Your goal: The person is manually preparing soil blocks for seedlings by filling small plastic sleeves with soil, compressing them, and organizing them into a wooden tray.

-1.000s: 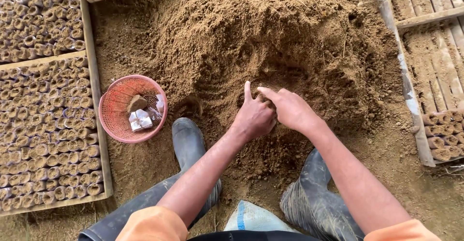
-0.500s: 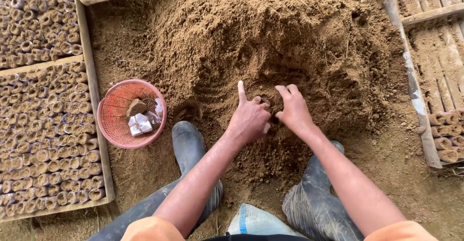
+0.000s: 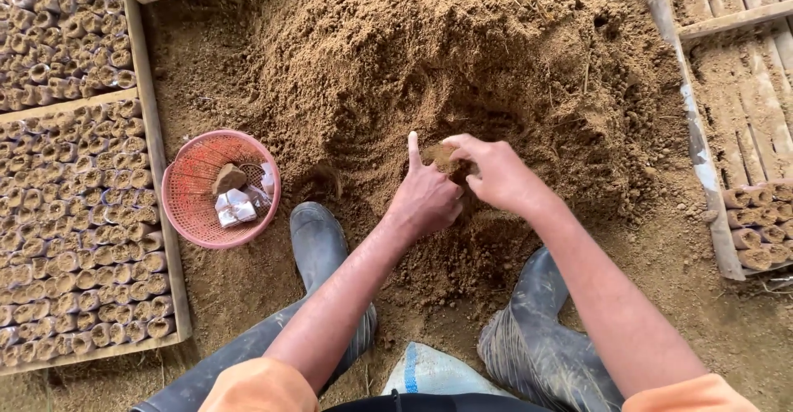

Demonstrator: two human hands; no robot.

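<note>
My left hand (image 3: 425, 201) rests on the slope of a big heap of brown soil (image 3: 462, 57). Its fingers are curled and its index finger points up; whatever it grips is hidden. My right hand (image 3: 498, 176) touches it from the right, and its fingertips pinch a clump of soil (image 3: 442, 157) between the two hands. Both hands work in a scooped hollow at the front of the heap. My two dark rubber boots (image 3: 318, 247) (image 3: 541, 329) stand on either side below the hands.
A pink mesh basket (image 3: 194, 214) with a soil lump and white folded bags sits left of the hands. Wooden-framed beds of several small soil-filled tubes (image 3: 74, 214) line the left edge. More tubes (image 3: 756, 226) and wooden planks lie at the right. A white sack (image 3: 429, 371) lies between the boots.
Both hands have stayed at the hollow. The right hand's fingers, spread half a second ago, have drawn together on a clump of soil beside the left index finger.
</note>
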